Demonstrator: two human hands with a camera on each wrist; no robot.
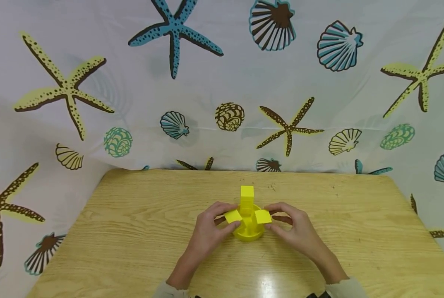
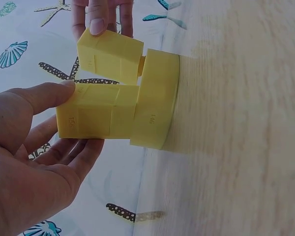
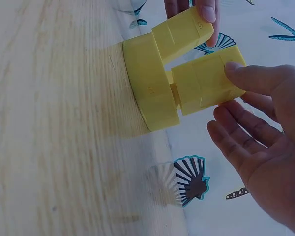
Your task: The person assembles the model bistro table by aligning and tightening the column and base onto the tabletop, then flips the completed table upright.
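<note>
A round yellow base [image 1: 248, 237] with a raised rim stands on the table, and three yellow blocks rise from it. My left hand [image 1: 207, 227] pinches the left block [image 1: 233, 216] between thumb and fingers. On the other side, my right hand [image 1: 300, 229] pinches the right block [image 1: 262, 216] near its top. That block [image 3: 206, 81] leans outward, with a narrow neck showing between it and the base [image 3: 148, 83] in the right wrist view. Untouched at the back stands the third block [image 1: 247, 193]. In the left wrist view, the left block [image 2: 98, 112] overlaps the base's rim.
The wooden table [image 1: 140, 215] extends to both sides of the base. Behind it and along its sides hangs a white cloth [image 1: 140, 103] printed with starfish and shells.
</note>
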